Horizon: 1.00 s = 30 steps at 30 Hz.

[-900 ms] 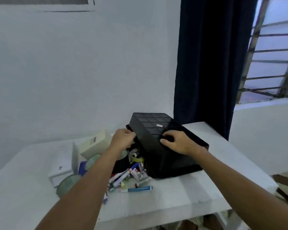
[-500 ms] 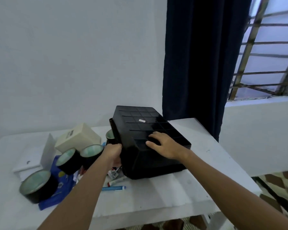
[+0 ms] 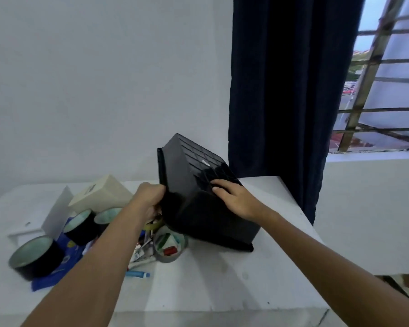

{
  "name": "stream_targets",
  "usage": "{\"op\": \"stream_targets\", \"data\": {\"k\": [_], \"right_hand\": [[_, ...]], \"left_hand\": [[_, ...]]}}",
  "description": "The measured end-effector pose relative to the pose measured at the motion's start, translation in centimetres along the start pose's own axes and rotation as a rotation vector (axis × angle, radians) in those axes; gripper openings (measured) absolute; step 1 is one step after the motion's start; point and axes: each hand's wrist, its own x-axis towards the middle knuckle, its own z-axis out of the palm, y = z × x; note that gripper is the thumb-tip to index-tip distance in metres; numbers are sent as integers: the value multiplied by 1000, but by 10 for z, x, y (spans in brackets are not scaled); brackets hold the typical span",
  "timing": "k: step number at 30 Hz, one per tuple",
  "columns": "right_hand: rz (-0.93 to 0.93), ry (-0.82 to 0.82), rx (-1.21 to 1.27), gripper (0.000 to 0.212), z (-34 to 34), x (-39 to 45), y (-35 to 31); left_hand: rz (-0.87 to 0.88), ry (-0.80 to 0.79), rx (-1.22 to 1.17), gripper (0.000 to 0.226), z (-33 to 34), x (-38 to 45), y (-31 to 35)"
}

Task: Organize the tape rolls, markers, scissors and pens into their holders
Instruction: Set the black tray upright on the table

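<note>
A black plastic bin (image 3: 194, 185) is upturned and tilted on its right rim on the white table (image 3: 222, 291), its gridded bottom facing up. My left hand (image 3: 149, 199) grips its left rim. My right hand (image 3: 234, 199) lies flat on the bottom, fingers spread. Beside the raised edge sit a grey tape roll (image 3: 169, 246), a yellow-green roll (image 3: 154, 224), loose markers and pens (image 3: 139, 252) and a blue marker (image 3: 137, 274). Black tape rolls (image 3: 36, 256) (image 3: 80, 226) (image 3: 106, 217) stand to the left.
A cream box (image 3: 102, 193) and a white holder (image 3: 45, 220) stand at the back left, over a blue cloth (image 3: 57, 272). The dark curtain (image 3: 281, 90) hangs behind the table's right corner. The table's front edge runs close below my arms.
The bin has tipped up further on its right rim, uncovering the grey tape roll and more markers. My left hand has risen with the left rim.
</note>
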Motion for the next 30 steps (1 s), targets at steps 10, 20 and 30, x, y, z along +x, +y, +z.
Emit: {"op": "stream_targets", "data": {"k": [10, 20, 30], "right_hand": [[262, 260, 375, 28, -133, -34, 8], [482, 255, 111, 81, -174, -69, 37], [517, 357, -45, 62, -206, -64, 70]], "left_hand": [[168, -422, -192, 7, 125, -64, 81], [314, -299, 405, 13, 202, -63, -7], [-1, -277, 518, 47, 186, -37, -68]]}}
